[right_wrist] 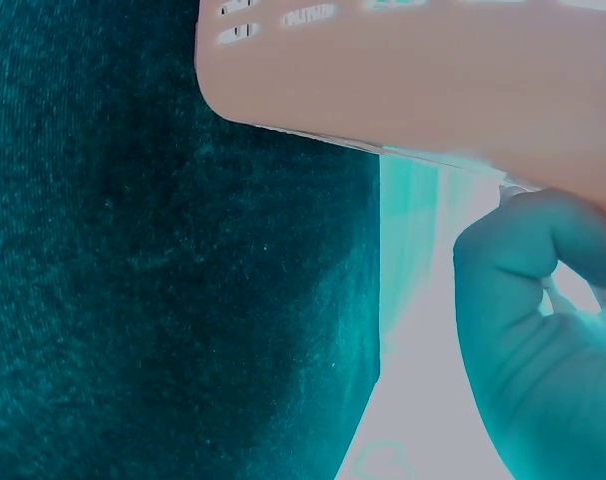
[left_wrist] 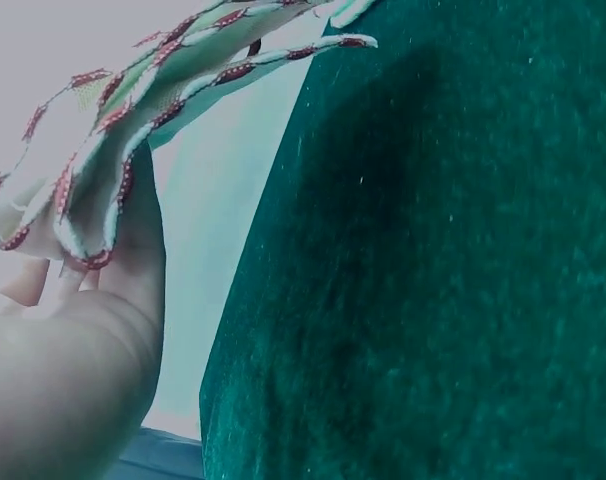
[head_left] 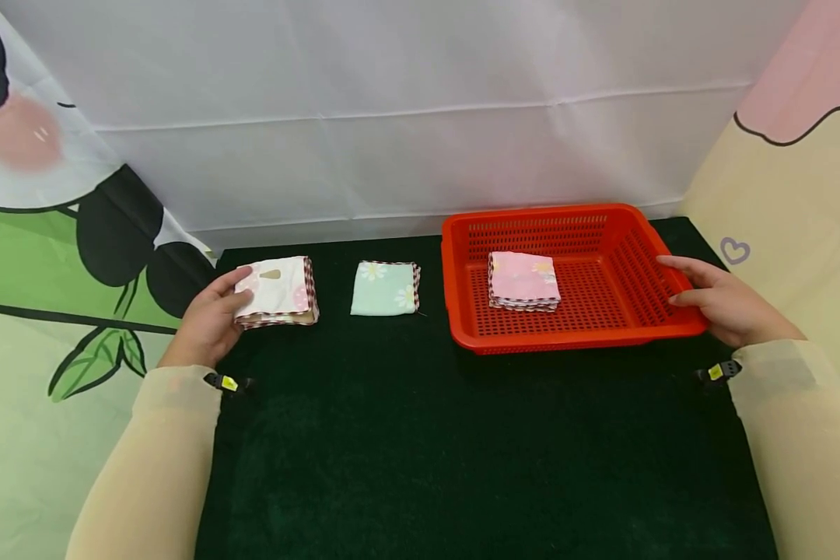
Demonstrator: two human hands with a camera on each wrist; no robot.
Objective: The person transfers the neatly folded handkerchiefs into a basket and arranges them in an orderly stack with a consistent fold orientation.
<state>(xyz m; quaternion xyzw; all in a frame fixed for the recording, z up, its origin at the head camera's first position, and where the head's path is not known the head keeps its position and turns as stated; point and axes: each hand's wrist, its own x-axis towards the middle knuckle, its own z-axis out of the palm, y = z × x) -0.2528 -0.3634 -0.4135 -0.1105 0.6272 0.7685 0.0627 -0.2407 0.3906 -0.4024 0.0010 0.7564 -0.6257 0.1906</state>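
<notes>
Pale sleeves [head_left: 133,474] lead to left hand [head_left: 206,323] pinching white cloth [head_left: 280,293], right hand [head_left: 735,307] gripping basket [head_left: 567,339].

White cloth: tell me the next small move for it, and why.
Probably carry the white cloth rightward, past the green cloth, toward the red basket. The left hand pinches it, the pink cloth lies in the basket with bare floor beside it, and the right hand holds the basket's right rim.
</notes>
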